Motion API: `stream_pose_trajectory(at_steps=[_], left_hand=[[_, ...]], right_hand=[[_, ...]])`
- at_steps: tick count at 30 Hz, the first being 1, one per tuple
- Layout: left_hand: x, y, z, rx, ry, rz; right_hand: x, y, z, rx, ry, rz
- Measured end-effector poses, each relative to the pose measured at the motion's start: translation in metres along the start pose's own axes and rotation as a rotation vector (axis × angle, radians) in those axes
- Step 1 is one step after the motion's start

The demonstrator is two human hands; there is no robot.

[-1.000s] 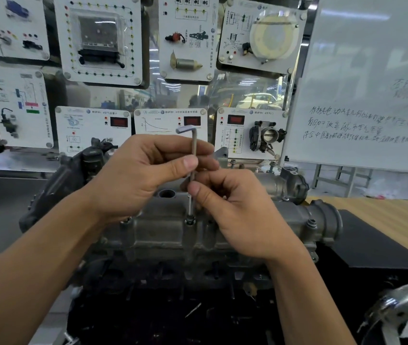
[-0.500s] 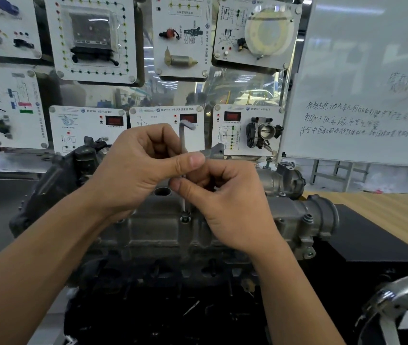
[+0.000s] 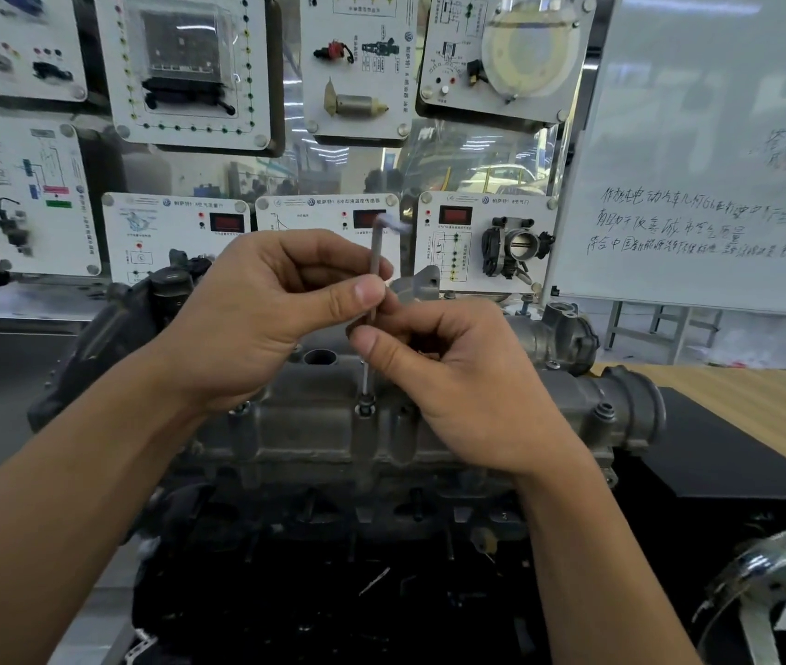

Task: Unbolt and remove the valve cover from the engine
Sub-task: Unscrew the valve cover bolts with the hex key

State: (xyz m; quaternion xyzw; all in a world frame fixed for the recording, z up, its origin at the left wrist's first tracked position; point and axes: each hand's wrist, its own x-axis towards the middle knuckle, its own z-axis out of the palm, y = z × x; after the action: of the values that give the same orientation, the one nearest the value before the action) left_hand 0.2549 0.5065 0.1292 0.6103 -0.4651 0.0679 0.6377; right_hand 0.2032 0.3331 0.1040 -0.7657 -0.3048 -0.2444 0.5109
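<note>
Presently catalogued: grey cast-metal valve cover point(image 3: 333, 424), sitting bolted on top of the engine at centre view. Judged heavy, rigid and possibly oily; best lifted by both long edges once every fastener is out.

Tool: slim L-shaped steel hex key point(image 3: 375, 261), standing upright with its tip seated in a small dark bolt head point(image 3: 365, 408) on the cover's near rail.

Left hand point(image 3: 256, 319): curling closed, thumb and fingers pinching the key's upper shaft. Right hand point(image 3: 453, 376): also curling closed, thumb and forefinger gripping the shaft lower down, just above the bolt.

Surroundings: white training display panels point(image 3: 180, 228) hanging behind the engine; a whiteboard with handwriting point(image 3: 707, 184) standing at right; a wooden bench top point(image 3: 765, 405) lying beyond the black base; a curved chrome part point(image 3: 765, 568) intruding at lower right.

Obstruction: a further bolt point(image 3: 604, 412) is remaining on the rail, likely holding the cover down.
</note>
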Motion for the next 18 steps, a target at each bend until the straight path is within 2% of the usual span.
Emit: stream_pose_trajectory(at_steps=[9, 11, 16, 18], left_hand=[[0.002, -0.0011, 0.0059, 0.015, 0.101, 0.03], [0.0015, -0.0013, 0.0041, -0.015, 0.093, 0.026], [-0.0026, 0.0009, -0.0023, -0.064, -0.065, 0.009], [-0.003, 0.0001, -0.0016, -0.043, -0.062, 0.002]], right_hand=[[0.0027, 0.0027, 0.0066, 0.081, 0.165, 0.001], [0.0025, 0.0011, 0.0066, 0.048, 0.152, -0.016], [0.0006, -0.0007, 0.002, -0.071, 0.026, -0.022], [0.0001, -0.0009, 0.0, -0.069, -0.004, -0.01]])
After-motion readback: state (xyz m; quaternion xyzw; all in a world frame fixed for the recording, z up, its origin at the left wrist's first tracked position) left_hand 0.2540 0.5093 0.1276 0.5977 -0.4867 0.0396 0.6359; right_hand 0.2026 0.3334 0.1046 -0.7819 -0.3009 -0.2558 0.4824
